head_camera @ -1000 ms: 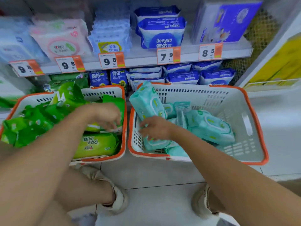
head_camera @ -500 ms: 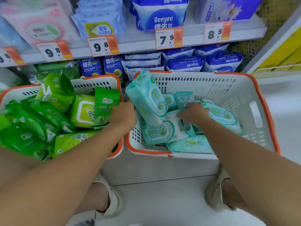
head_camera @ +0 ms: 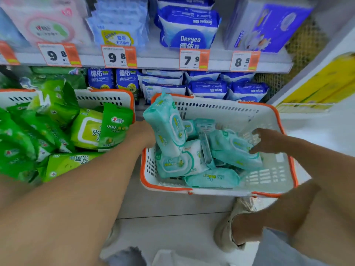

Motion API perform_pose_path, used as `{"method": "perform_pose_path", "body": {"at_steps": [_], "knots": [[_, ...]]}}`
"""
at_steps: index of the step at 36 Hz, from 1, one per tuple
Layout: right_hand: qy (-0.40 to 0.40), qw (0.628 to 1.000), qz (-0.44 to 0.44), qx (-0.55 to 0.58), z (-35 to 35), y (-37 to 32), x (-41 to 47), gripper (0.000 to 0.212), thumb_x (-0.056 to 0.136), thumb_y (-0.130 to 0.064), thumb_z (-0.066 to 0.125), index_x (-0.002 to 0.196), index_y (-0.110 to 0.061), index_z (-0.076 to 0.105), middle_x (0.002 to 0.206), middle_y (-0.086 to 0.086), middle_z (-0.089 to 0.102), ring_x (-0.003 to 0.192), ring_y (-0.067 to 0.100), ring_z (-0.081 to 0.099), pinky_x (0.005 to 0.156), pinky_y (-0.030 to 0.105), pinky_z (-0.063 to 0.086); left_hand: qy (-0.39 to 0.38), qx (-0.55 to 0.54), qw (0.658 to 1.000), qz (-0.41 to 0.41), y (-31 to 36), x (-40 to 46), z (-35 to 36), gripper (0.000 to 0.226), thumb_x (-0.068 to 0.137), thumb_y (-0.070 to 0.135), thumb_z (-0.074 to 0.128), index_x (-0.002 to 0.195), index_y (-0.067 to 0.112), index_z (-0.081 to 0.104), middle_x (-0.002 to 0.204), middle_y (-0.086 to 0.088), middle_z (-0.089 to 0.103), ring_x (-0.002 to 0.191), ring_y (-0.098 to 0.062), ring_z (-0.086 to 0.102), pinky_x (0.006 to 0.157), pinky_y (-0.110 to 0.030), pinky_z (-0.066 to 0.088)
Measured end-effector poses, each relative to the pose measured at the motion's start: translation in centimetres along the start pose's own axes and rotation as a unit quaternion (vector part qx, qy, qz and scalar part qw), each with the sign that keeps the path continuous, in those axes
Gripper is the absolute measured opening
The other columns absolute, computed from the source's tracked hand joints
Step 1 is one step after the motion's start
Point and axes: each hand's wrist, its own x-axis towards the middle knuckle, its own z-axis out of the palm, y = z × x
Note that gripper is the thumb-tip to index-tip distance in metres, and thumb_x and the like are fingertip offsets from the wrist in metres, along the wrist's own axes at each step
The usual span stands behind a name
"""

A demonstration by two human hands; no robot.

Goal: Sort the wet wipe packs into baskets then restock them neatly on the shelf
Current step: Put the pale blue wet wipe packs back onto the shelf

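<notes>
Two white baskets with orange rims stand on the floor below the shelf. The left basket (head_camera: 107,96) is full of green wet wipe packs (head_camera: 115,127). The right basket (head_camera: 269,169) holds several teal wet wipe packs (head_camera: 192,162). One teal pack (head_camera: 167,125) stands upright against its left wall. My left hand (head_camera: 142,134) is at that wall beside the upright pack, with its fingers hidden behind it. My right hand (head_camera: 267,141) hovers over the basket's right side with fingers spread. Its thumb tip touches the end of a tilted teal pack (head_camera: 234,148).
The lower shelf behind the baskets carries blue Deeyeo packs (head_camera: 207,89) and green packs (head_camera: 57,73). Above it runs a shelf edge with price tags (head_camera: 189,59). A yellow-and-white fixture (head_camera: 317,83) stands at the right. My shoes (head_camera: 228,227) rest on the tiled floor.
My left hand left the green basket and moved right to the teal basket's left wall. My right hand slid from the basket's left to its right side. The camera came closer.
</notes>
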Motion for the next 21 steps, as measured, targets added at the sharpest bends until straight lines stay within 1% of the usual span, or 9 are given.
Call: {"method": "perform_pose_path", "body": {"at_steps": [2, 5, 8, 10, 13, 15, 17, 19, 21], "knots": [[-0.011, 1.0, -0.01, -0.017, 1.3, 2.2, -0.8, 0.104, 0.073, -0.035, 0.088, 0.155, -0.014, 0.028, 0.156, 0.016, 0.037, 0.139, 0.033, 0.041, 0.11, 0.037, 0.038, -0.024, -0.04, 0.999, -0.014, -0.1, -0.3, 0.0, 0.01, 0.089, 0.007, 0.06, 0.097, 0.001, 0.062, 0.094, -0.016, 0.066, 0.075, -0.032, 0.073, 0.065, -0.042, 0.063], [0.022, 0.998, -0.053, -0.025, 2.7, 2.1, -1.4, 0.109, 0.071, -0.038, 0.089, 0.156, -0.013, 0.024, 0.156, 0.017, 0.037, 0.138, 0.034, 0.041, 0.11, 0.037, 0.036, 0.003, -0.027, 1.0, 0.004, 0.0, -1.3, 0.6, 0.017, 0.091, 0.007, 0.057, 0.106, 0.001, 0.063, 0.105, -0.018, 0.066, 0.09, -0.031, 0.07, 0.079, -0.039, 0.06], [0.05, 0.995, -0.083, -0.022, 3.4, 0.2, -1.1, 0.107, 0.069, -0.041, 0.089, 0.153, -0.013, 0.029, 0.15, 0.019, 0.042, 0.132, 0.036, 0.046, 0.106, 0.039, 0.041, 0.054, -0.043, 0.998, -0.01, -0.4, -3.3, 2.7, 0.009, 0.091, 0.01, 0.057, 0.098, 0.005, 0.056, 0.111, -0.017, 0.064, 0.1, -0.035, 0.065, 0.073, -0.036, 0.051], [0.079, 0.995, -0.055, -0.022, 4.0, 0.0, -0.6, 0.098, 0.074, -0.043, 0.083, 0.151, -0.013, 0.032, 0.146, 0.019, 0.043, 0.129, 0.037, 0.047, 0.105, 0.041, 0.043, 0.086, -0.091, 0.991, -0.04, -0.4, -3.7, 4.0, 0.022, 0.092, 0.017, 0.058, 0.109, 0.004, 0.051, 0.115, -0.017, 0.062, 0.105, -0.037, 0.063, 0.076, -0.039, 0.051], [0.122, 0.993, -0.006, 0.002, 4.4, 0.6, 0.0, 0.08, 0.081, -0.039, 0.074, 0.145, -0.01, 0.037, 0.142, 0.02, 0.042, 0.128, 0.042, 0.043, 0.105, 0.048, 0.043, 0.115, -0.162, 0.98, -0.029, -0.3, -3.2, 4.9, 0.055, 0.09, 0.025, 0.06, 0.134, 0.009, 0.033, 0.124, -0.018, 0.057, 0.111, -0.04, 0.058, 0.084, -0.045, 0.051], [0.209, 0.978, 0.013, 0.015, 4.9, 1.5, 0.6, 0.079, 0.08, -0.036, 0.072, 0.144, -0.011, 0.034, 0.149, 0.02, 0.033, 0.137, 0.044, 0.032, 0.108, 0.054, 0.04, 0.145, -0.213, 0.966, -0.011, 0.0, -2.2, 4.7, 0.075, 0.083, 0.029, 0.063, 0.145, 0.015, 0.024, 0.137, -0.018, 0.046, 0.123, -0.039, 0.05, 0.097, -0.05, 0.049], [0.309, 0.95, 0.043, -0.001, 5.1, 2.3, 1.3, 0.087, 0.082, -0.035, 0.071, 0.151, -0.014, 0.022, 0.161, 0.016, 0.016, 0.148, 0.041, 0.014, 0.115, 0.057, 0.026, 0.167, -0.252, 0.953, -0.025, 0.5, -0.6, 4.2, 0.089, 0.075, 0.03, 0.065, 0.15, 0.012, 0.021, 0.146, -0.017, 0.039, 0.133, -0.038, 0.044, 0.106, -0.05, 0.044], [0.332, 0.935, 0.12, 0.031, 4.4, 3.2, 2.7, 0.094, 0.087, -0.039, 0.068, 0.156, -0.017, 0.009, 0.166, 0.012, 0.007, 0.151, 0.039, 0.008, 0.116, 0.062, 0.018, 0.166, -0.29, 0.941, -0.053, 1.4, 0.4, 3.5, 0.094, 0.076, 0.025, 0.068, 0.153, 0.01, 0.015, 0.151, -0.016, 0.038, 0.136, -0.037, 0.043, 0.108, -0.047, 0.043], [0.29, 0.927, 0.199, 0.128, 3.5, 4.4, 4.8, 0.083, 0.092, -0.041, 0.062, 0.155, -0.015, 0.014, 0.161, 0.017, 0.022, 0.144, 0.044, 0.026, 0.111, 0.064, 0.025, 0.155, -0.283, 0.944, -0.067, 1.8, 1.2, 3.6, 0.082, 0.081, 0.018, 0.066, 0.149, 0.012, 0.021, 0.143, -0.016, 0.048, 0.126, -0.039, 0.052, 0.1, -0.045, 0.048]]}}
